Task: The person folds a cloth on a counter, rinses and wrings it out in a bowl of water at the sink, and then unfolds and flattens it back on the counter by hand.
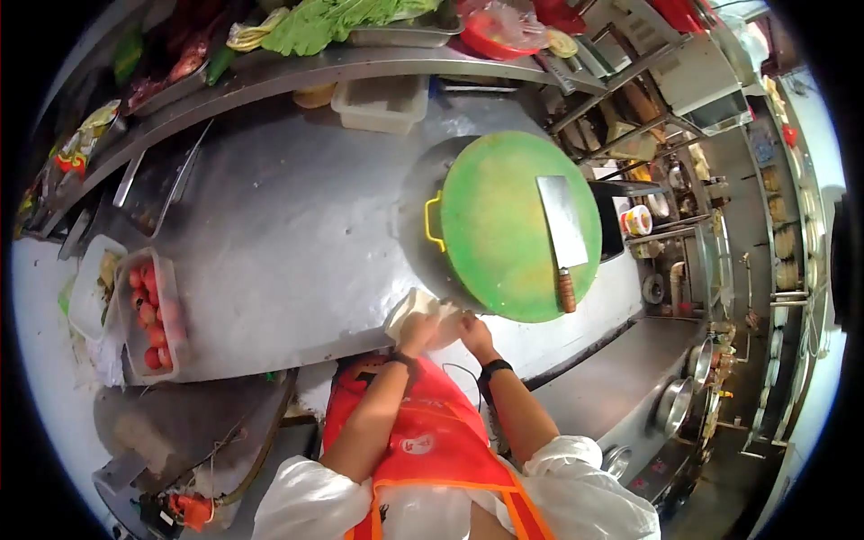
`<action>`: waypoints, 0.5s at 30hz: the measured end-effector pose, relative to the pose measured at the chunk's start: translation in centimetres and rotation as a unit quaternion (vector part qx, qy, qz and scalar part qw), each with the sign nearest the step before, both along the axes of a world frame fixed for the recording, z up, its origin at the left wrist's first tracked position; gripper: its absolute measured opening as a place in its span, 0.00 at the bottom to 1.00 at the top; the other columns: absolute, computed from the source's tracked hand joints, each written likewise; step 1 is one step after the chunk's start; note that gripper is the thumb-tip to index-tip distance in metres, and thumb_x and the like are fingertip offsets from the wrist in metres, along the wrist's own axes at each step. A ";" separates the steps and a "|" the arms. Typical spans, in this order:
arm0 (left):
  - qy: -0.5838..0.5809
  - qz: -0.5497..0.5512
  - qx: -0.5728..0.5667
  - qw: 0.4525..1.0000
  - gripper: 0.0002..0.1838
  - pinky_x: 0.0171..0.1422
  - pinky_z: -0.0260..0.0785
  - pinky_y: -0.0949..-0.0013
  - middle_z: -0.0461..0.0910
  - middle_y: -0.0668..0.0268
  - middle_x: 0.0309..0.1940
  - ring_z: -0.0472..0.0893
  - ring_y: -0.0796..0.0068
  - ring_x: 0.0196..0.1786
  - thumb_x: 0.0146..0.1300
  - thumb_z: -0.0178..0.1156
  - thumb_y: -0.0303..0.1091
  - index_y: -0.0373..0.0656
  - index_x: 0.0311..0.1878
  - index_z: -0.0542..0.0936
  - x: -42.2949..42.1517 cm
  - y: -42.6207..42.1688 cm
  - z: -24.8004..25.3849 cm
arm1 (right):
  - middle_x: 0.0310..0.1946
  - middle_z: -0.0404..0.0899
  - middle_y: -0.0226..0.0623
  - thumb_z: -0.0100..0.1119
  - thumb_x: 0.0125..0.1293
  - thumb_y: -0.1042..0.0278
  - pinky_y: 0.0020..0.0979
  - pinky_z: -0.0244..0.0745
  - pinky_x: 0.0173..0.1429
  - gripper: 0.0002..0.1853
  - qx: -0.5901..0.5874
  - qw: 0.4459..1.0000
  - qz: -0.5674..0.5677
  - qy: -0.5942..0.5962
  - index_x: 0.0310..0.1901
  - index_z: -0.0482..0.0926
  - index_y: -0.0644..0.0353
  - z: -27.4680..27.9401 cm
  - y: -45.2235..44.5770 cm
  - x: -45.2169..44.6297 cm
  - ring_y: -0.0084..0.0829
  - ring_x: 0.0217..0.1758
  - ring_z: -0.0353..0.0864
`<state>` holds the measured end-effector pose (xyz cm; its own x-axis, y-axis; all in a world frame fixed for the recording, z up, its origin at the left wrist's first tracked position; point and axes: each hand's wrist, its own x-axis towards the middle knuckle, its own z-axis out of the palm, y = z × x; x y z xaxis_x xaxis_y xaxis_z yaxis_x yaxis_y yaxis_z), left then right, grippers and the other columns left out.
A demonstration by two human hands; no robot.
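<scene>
At the near edge of the metal counter, my left hand point(418, 333) grips a cream-white, crumpled bag-like thing point(412, 308); whether it is cloth or plastic I cannot tell. My right hand point(474, 334), fingers closed, holds its right side, where the material looks thin and pinkish. Just beyond both hands stands a round green chopping board point(495, 225) with a yellow handle point(433, 220). A cleaver point(562, 223) lies flat on the board's right part, its wooden handle point(566, 292) pointing towards me.
Left on the counter point(279, 216) is a clear tub of red tomato-like produce point(149, 315). A translucent plastic tub point(380, 103) sits at the back under a shelf point(315, 67) carrying vegetables and a red basin point(500, 36). Metal bowls point(675, 405) and racks line the right.
</scene>
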<state>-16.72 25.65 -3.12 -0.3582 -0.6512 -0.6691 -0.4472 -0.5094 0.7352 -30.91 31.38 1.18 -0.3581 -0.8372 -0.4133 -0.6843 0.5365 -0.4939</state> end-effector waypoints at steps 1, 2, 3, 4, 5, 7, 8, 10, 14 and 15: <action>0.005 0.005 0.013 1.000 0.22 0.12 0.62 0.72 0.72 0.63 0.09 0.71 0.74 0.10 0.58 0.48 0.41 0.36 0.14 0.73 0.1 0.0 -0.5 | 0.34 0.78 0.48 0.46 0.59 0.53 0.39 0.72 0.43 0.21 0.027 0.997 0.072 -0.004 0.47 0.72 0.59 0.1 0.5 -0.4 0.48 0.38 0.78; 0.009 0.012 0.024 1.000 0.22 0.12 0.62 0.72 0.72 0.63 0.09 0.71 0.74 0.10 0.58 0.48 0.41 0.36 0.14 0.73 0.1 -0.1 -1.4 | 0.34 0.78 0.48 0.46 0.59 0.53 0.39 0.72 0.43 0.21 0.022 0.997 0.071 0.001 0.47 0.72 0.59 -0.1 0.8 -0.2 0.48 0.38 0.78; 0.011 0.012 0.020 1.000 0.22 0.12 0.62 0.72 0.72 0.63 0.09 0.71 0.74 0.10 0.58 0.48 0.41 0.36 0.14 0.73 0.1 -0.1 -2.2 | 0.37 0.77 0.47 0.46 0.57 0.59 0.39 0.71 0.45 0.19 -0.023 0.993 0.115 0.006 0.47 0.71 0.58 -0.4 1.0 0.4 0.46 0.42 0.76; 0.028 0.032 0.017 0.999 0.22 0.12 0.62 0.72 0.72 0.62 0.09 0.71 0.74 0.09 0.59 0.48 0.41 0.36 0.14 0.72 0.4 0.1 -2.9 | 0.41 0.76 0.46 0.47 0.54 0.65 0.39 0.70 0.47 0.17 -0.067 0.985 0.159 0.009 0.47 0.71 0.57 -0.8 1.1 1.1 0.44 0.45 0.75; 0.043 0.054 0.015 0.998 0.22 0.11 0.62 0.72 0.72 0.62 0.09 0.70 0.73 0.09 0.59 0.47 0.41 0.35 0.14 0.72 0.8 0.4 -3.8 | 0.41 0.76 0.46 0.47 0.54 0.65 0.39 0.70 0.47 0.17 -0.068 0.984 0.163 0.007 0.47 0.71 0.57 -0.3 0.5 2.1 0.44 0.45 0.75; 0.022 0.068 -0.002 0.997 0.24 0.22 0.65 0.65 0.74 0.54 0.15 0.75 0.63 0.19 0.56 0.49 0.48 0.33 0.19 0.75 2.1 0.7 -5.7 | 0.38 0.76 0.46 0.48 0.54 0.67 0.40 0.70 0.45 0.14 0.055 0.985 0.163 0.015 0.43 0.71 0.60 1.7 -1.3 4.6 0.44 0.43 0.75; 0.003 0.077 -0.017 0.997 0.28 0.32 0.67 0.57 0.76 0.45 0.20 0.79 0.53 0.28 0.53 0.51 0.54 0.31 0.24 0.79 3.1 0.7 -6.2 | 0.38 0.76 0.46 0.48 0.54 0.67 0.40 0.70 0.45 0.14 0.053 0.983 0.173 0.012 0.43 0.71 0.60 1.2 -1.7 5.8 0.44 0.43 0.75; -0.004 0.106 -0.031 0.994 0.25 0.26 0.65 0.62 0.74 0.51 0.17 0.76 0.59 0.22 0.55 0.49 0.50 0.33 0.22 0.77 5.6 0.2 -5.9 | 0.36 0.76 0.46 0.49 0.54 0.67 0.40 0.71 0.42 0.11 0.017 0.960 0.281 0.007 0.39 0.71 0.60 -0.8 -2.6 8.0 0.44 0.40 0.76; -0.009 0.191 -0.056 0.980 0.22 0.13 0.63 0.72 0.71 0.62 0.09 0.71 0.71 0.10 0.58 0.45 0.41 0.35 0.16 0.73 11.0 -0.4 -5.3 | 0.35 0.74 0.47 0.52 0.53 0.66 0.41 0.70 0.45 0.12 -0.003 0.934 0.356 0.006 0.38 0.70 0.62 -3.7 -4.1 13.0 0.46 0.42 0.74; -0.001 0.216 -0.057 0.975 0.22 0.14 0.63 0.71 0.71 0.62 0.09 0.71 0.72 0.10 0.58 0.45 0.42 0.35 0.16 0.73 12.3 -0.2 -5.2 | 0.35 0.74 0.47 0.52 0.53 0.66 0.41 0.70 0.45 0.12 -0.003 0.929 0.370 -0.002 0.38 0.70 0.62 -3.3 -4.5 14.1 0.46 0.42 0.74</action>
<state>-4.40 25.43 -8.31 -0.0321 -0.8116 -0.5833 -0.2100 -0.5651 0.7978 -16.80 26.93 -2.15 0.3177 -0.8559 -0.4080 -0.8627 -0.0824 -0.4989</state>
